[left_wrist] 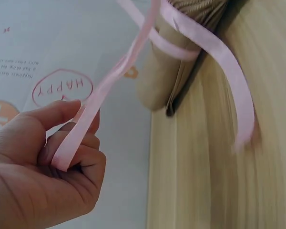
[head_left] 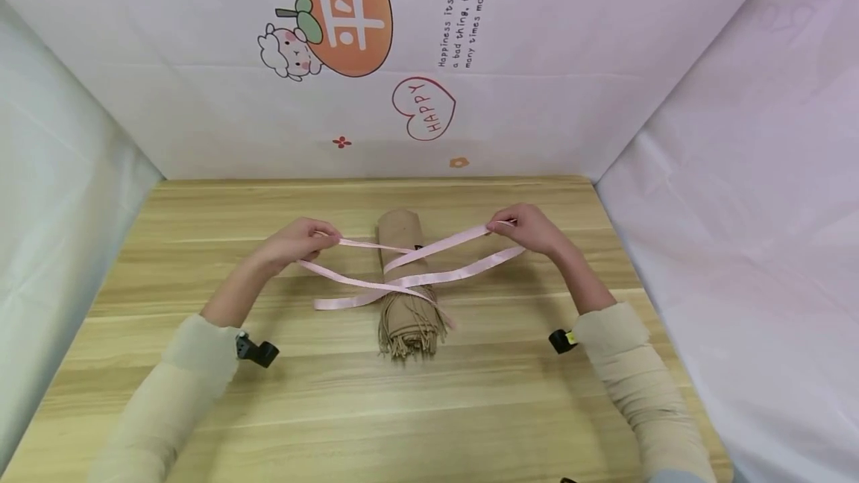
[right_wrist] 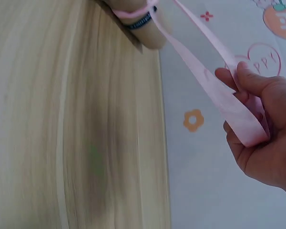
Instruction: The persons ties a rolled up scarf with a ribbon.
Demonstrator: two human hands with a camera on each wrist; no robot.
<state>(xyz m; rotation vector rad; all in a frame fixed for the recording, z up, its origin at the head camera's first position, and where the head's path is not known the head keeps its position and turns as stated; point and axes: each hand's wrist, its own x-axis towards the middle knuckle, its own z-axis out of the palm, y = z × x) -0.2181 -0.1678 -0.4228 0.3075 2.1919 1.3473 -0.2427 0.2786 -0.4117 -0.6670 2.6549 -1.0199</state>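
Note:
A brown rolled-up fringed cloth [head_left: 400, 228] lies on the table, its fringe toward the person. A pink ribbon [head_left: 446, 244] goes around its middle. To the left of the roll, my left hand [head_left: 297, 240] pinches one stretch of ribbon; in the left wrist view the ribbon [left_wrist: 97, 98] runs from between thumb and curled fingers up to the roll. On the other side my right hand [head_left: 530, 228] grips a loop of ribbon [right_wrist: 200, 71]. Loose ribbon ends trail across the fringe. A dark lettered band [right_wrist: 142, 20] shows on the roll in the right wrist view.
The wooden table [head_left: 403, 423] reaches back to a white printed backdrop [head_left: 537, 110], with white sheets along both sides. Small black cameras [head_left: 258, 350] sit on the wrists. A small dark object [head_left: 567, 480] peeks in at the bottom edge.

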